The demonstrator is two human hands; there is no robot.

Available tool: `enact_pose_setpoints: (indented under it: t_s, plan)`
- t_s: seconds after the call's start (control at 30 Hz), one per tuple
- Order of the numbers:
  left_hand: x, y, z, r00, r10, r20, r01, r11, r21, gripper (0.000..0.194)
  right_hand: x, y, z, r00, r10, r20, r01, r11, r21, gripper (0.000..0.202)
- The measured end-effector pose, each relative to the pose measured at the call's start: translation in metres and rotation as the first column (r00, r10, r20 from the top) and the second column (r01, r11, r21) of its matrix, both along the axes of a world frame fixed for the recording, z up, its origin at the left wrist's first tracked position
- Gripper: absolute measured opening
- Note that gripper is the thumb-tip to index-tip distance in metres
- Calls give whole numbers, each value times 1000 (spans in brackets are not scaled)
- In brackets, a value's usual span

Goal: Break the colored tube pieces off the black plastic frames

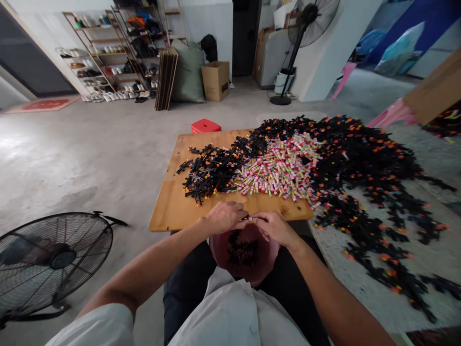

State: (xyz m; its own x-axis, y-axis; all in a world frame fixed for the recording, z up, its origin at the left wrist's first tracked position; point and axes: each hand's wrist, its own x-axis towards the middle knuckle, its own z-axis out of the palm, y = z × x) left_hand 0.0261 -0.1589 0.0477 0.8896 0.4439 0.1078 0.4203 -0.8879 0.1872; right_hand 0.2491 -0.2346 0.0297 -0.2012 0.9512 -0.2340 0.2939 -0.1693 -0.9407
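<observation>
Over the front edge of the wooden table (169, 192), my left hand (226, 215) is closed, pinching a small black toy gun (246, 218) mostly hidden by the fingers. My right hand (272, 226) is closed too, its thumb and fingertips on a small pink tube (250, 219) that meets the black piece. Below both hands a pink basin (268, 264) sits between my legs, with several black pieces (243, 250) at its bottom. A heap of small pink, white and yellow tubes (281, 168) lies on the table in front of me.
Black toy guns with orange tips (360, 149) are heaped on the right, spreading over a grey surface (345, 269). Another pile of toy guns (209, 173) lies left of the tubes. A floor fan (61, 259) stands at left. Behind the table is a red stool (206, 126).
</observation>
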Motion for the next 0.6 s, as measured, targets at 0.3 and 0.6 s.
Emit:
enact_pose_setpoints:
  t_s: [0.3,0.6]
  plan:
    - [-20,9,-2,978,208,-3,-203,950,-237,46,3,-20,-44,820,396,414,-311,915,-258,28]
    - [36,67,19,955,280,98,-284,958,32,43,-4,36,50,782,-80,618,29,995,92,27]
